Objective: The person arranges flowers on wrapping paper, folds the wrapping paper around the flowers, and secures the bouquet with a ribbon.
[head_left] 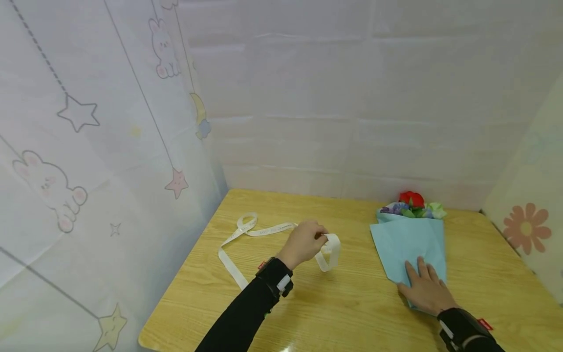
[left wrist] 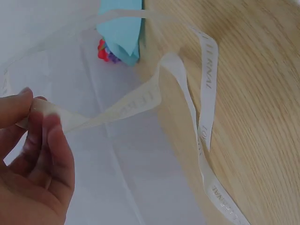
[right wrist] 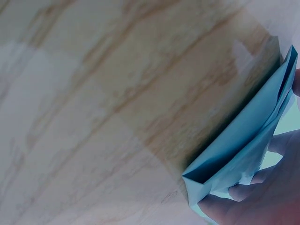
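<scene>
My left hand (head_left: 304, 243) pinches a white ribbon (head_left: 271, 230) between thumb and fingertips, above the middle of the table. Gold lettering runs along the ribbon in the left wrist view, where a loop of it hangs from the fingers (left wrist: 58, 140). The rest trails over the wood to the left. On the right lies a bouquet wrapped in light blue paper (head_left: 409, 244), with a red flower (head_left: 412, 198) and purple and pale green ones showing at its far end. My right hand (head_left: 427, 288) rests on the lower part of the wrapping, fingers spread. Folded paper edges (right wrist: 243, 136) show beside it.
The wooden table (head_left: 352, 303) has a rounded front left corner. White sheeting (head_left: 352, 98) hangs behind it, and a sheet printed with rabbits and stars (head_left: 110, 161) covers the left side. A flower-printed sheet (head_left: 526, 229) stands at the right edge.
</scene>
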### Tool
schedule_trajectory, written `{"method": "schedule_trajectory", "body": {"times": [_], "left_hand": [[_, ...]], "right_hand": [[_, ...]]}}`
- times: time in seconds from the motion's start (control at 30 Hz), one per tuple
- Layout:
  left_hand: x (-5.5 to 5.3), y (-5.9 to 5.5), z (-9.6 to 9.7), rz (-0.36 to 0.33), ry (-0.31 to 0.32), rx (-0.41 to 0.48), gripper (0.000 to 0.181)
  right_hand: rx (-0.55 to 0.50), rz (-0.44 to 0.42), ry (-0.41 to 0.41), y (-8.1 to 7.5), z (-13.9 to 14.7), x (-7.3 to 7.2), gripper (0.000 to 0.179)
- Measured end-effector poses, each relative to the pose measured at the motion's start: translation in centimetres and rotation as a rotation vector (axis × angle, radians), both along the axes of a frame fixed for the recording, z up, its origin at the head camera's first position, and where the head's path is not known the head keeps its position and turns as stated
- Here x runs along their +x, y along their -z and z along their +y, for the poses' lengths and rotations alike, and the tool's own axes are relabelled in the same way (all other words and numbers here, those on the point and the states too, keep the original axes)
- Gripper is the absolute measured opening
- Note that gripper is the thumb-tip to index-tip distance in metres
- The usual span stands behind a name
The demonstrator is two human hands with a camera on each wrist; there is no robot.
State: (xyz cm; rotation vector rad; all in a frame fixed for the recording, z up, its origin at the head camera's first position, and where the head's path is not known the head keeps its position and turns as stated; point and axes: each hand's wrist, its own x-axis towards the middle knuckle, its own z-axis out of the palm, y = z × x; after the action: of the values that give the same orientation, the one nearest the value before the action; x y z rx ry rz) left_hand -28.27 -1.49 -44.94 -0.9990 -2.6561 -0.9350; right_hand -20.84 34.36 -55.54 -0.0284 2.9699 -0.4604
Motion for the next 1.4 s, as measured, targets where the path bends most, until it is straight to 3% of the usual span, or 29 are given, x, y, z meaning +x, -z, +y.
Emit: {"method": "schedule_trajectory", "body": {"times": [0.1,0.17,0.23,0.33,0.5,0.67,0.77,0.9,1.03,1.17,1.4], "left_hand": [[0.3,0.7,0.8,0.145,-0.028,-0.121,0.014],[0.6,1.1,1.4,0.148,-0.012,-0.16,0.014],[0.8,1.6,2.1,0.093,0.023,-0.181,0.013],[1.1,2.4,3.1,-0.043,0.076,-0.161,0.01],[1.3,3.9,4.3,-0.213,0.122,-0.088,0.018],[1.1,4.5,5.4,-0.367,0.126,-0.024,0.023],[0.8,4.2,6.2,-0.465,0.136,0.052,0.027],[0.7,4.0,7.4,-0.549,0.168,0.147,0.037],[1.1,3.9,8.2,-0.574,0.206,0.226,0.035],[1.4,3.8,8.5,-0.577,0.247,0.264,0.031],[0.4,3.6,7.6,-0.55,0.265,0.197,0.014]], "right_hand": [[0.0,-0.004,0.004,-0.2,-0.1,0.1,0.088],[0.006,-0.004,0.0,-0.3,-0.2,0.1,0.088],[0.028,0.005,-0.001,-0.3,-0.3,0.2,0.088],[0.071,0.042,-0.004,-0.3,-0.6,0.2,0.09],[0.058,0.195,-0.044,-0.9,-2.2,0.3,0.078],[-0.198,0.261,-0.11,-2.7,-4.8,-0.2,0.05],[-0.354,0.202,-0.114,-4.0,-6.1,-0.7,0.053],[-0.511,0.053,-0.097,-5.0,-7.1,-1.0,0.063],[-0.637,-0.054,-0.112,-5.1,-7.3,-0.9,0.059],[-0.767,-0.038,-0.13,-5.0,-6.7,-0.9,0.044],[-1.087,-0.085,-0.151,-6.2,-5.6,-1.2,0.027]]}}
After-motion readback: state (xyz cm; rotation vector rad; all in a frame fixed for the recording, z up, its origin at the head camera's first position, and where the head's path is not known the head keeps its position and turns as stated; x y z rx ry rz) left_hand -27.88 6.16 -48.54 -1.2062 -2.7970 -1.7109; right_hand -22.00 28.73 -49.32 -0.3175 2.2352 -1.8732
